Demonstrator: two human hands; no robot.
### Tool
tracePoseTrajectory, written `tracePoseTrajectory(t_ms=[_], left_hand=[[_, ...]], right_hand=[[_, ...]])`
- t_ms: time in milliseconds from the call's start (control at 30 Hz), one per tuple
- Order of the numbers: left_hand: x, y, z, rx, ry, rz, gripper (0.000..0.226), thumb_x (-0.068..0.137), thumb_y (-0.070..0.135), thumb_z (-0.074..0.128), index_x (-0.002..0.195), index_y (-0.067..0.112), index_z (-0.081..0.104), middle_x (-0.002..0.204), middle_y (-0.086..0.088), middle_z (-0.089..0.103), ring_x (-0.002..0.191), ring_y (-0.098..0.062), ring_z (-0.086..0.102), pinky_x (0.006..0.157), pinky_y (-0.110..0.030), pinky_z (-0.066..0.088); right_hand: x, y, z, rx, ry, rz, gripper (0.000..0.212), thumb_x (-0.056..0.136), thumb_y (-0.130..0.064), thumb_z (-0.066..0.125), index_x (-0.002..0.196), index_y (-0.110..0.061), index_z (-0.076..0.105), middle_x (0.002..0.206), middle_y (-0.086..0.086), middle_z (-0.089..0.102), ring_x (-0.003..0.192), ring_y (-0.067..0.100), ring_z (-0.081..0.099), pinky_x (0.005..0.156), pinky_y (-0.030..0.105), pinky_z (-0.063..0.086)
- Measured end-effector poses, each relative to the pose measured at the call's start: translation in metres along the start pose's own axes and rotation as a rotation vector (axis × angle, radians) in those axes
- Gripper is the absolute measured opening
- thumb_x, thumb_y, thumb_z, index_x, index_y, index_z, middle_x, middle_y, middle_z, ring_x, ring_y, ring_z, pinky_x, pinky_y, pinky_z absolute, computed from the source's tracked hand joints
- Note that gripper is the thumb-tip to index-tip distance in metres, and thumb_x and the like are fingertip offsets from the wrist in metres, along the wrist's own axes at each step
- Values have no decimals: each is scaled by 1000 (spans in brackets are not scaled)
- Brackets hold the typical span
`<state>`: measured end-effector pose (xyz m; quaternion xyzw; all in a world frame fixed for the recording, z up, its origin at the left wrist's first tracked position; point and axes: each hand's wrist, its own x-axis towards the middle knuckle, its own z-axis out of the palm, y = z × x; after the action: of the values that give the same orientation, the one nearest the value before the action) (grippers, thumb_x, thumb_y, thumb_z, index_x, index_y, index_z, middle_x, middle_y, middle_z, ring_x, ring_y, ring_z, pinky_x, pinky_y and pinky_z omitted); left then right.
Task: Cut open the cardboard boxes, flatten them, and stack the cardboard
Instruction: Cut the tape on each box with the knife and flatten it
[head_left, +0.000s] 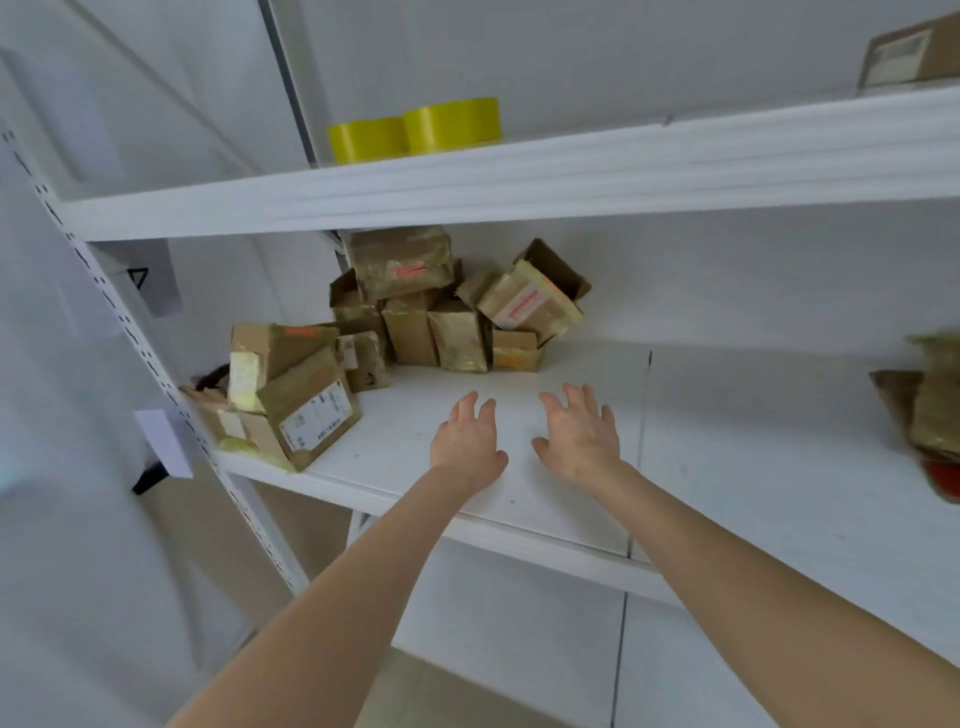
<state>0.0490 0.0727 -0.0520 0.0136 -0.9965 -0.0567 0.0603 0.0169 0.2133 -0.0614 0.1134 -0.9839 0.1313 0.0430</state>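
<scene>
Left hand (470, 441): palm down over the front part of the middle shelf, fingers loosely apart and a bit bent, holding nothing (can't tell if it actually touches the board).
Right hand (579, 436): just beside the left one, same deal, fingers spread and straight-ish, nothing in it.
Middle shelf (727, 467): white board, bare where the hands are, with a seam running front to back just right of the right hand.
Shelf post (156, 374): white slotted upright at the left, with a paper tag (166, 441) stuck on it.
Front-left boxes (291, 395): a few squashed cardboard boxes at the shelf's left front corner, one tilted with a printed shipping label facing out.
Back pile (452, 306): more small taped cardboard boxes heaped against the back wall, well ahead of the fingertips, one on the right lying tilted with its flap open.
Right-edge parcels (930, 410): blurry brown taped packages at the far right of the same shelf.
Upper shelf (519, 176): white, above the piles.
Yellow tape rolls (415, 130): two, touching side by side on the upper shelf.
Top-right box (909, 52): cardboard box with a label, at the upper shelf's right end.
</scene>
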Motion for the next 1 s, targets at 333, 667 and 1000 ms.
tracePoseTrajectory(t_ms=[333,667,1000], left_hand=[[104,-63,8,-220,-15,32,68,92,29,57,149,13,23,153,-9,19,134,-28,35,103,-39,39],[218,-79,0,-704,49,109,41,93,21,59,131,12,49,127,-10,52,119,-28,53,94,-33,44],[267,-76,-20,-1863,-558,-249,53,91,47,57,124,8,44,118,-19,58,103,-29,63,79,-37,54]], right_hand=[[126,-44,6,167,183,106,64,89,-32,63,141,-19,30,145,10,34,133,29,34,102,42,40],[241,-40,-25,306,423,338,75,90,-44,60,148,-10,27,153,10,30,142,29,26,112,44,32],[220,-57,-12,290,809,267,28,87,-4,58,63,-18,60,75,6,67,75,31,62,59,29,36]])
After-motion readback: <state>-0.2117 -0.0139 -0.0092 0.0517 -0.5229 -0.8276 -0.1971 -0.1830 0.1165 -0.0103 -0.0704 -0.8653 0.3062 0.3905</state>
